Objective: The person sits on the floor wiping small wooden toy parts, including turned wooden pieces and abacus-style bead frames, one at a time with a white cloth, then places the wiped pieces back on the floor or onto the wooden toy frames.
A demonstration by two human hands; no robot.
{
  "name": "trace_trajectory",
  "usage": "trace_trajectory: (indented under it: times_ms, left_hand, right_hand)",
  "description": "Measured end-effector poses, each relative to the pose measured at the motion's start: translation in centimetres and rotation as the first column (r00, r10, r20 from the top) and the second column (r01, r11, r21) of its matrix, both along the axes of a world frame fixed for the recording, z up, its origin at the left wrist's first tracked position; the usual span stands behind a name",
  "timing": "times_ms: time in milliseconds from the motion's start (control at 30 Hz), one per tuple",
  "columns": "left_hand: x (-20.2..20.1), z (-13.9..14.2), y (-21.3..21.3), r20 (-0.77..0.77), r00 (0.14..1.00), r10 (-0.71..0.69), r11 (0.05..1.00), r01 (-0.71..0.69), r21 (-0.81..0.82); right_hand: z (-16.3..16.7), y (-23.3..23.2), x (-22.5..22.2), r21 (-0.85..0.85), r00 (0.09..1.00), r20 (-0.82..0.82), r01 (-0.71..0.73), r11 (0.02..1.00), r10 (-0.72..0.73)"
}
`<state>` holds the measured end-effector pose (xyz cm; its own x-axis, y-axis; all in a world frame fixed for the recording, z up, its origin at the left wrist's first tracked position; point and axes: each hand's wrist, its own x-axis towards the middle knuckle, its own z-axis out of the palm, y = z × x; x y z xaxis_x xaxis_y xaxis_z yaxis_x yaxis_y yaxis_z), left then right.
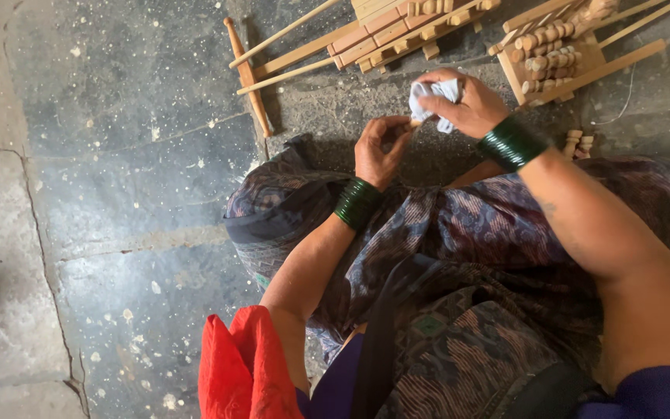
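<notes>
Evidently the step in hand is rubbing a small wooden peg [413, 122] with a crumpled pale cloth [433, 99]: the right hand [467, 105] is closed around the cloth, while the left hand [378, 149] pinches the peg just above the lap. Further wooden pegs [546, 53] lie stacked on a slatted frame [583, 64] nearby on the stone floor [133, 194]. Turning the peg calls for a steady left-hand pinch.
</notes>
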<state>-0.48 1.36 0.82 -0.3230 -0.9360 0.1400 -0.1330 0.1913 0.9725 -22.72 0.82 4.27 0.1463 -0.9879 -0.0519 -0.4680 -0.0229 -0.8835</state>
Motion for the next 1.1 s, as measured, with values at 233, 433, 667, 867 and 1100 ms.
trace_trajectory:
  times_ms: [233,433,667,867,1100]
  left_hand:
    - [-0.1,1.7,0.3,0.147,0.987,-0.066,0.986,0.087,-0.143]
    - [0.1,1.8,-0.4,0.060,0.998,0.022,0.993,-0.014,-0.117]
    - [0.0,-0.2,-0.6,0.046,0.998,-0.033,0.999,0.035,-0.032]
    - [1.1,-2.7,-0.8,-0.180,0.971,-0.156,0.918,0.210,0.337]
    - [1.1,-2.5,-1.0,-0.213,0.965,-0.156,0.892,0.230,0.389]
  right_hand:
    - [3.1,1.3,-1.3,0.249,0.992,0.036,-0.126,0.960,0.121]
    - [2.8,1.1,0.1,0.203,0.989,0.146,-0.032,0.979,0.002]
    - [2.4,1.4,0.1,0.125,0.993,0.116,-0.011,0.992,-0.003]
    - [1.2,1.3,0.2,-0.010,0.997,0.056,-0.043,0.999,0.044]
    - [0.8,1.4,0.6,-0.123,0.998,-0.006,-0.063,0.990,0.063]
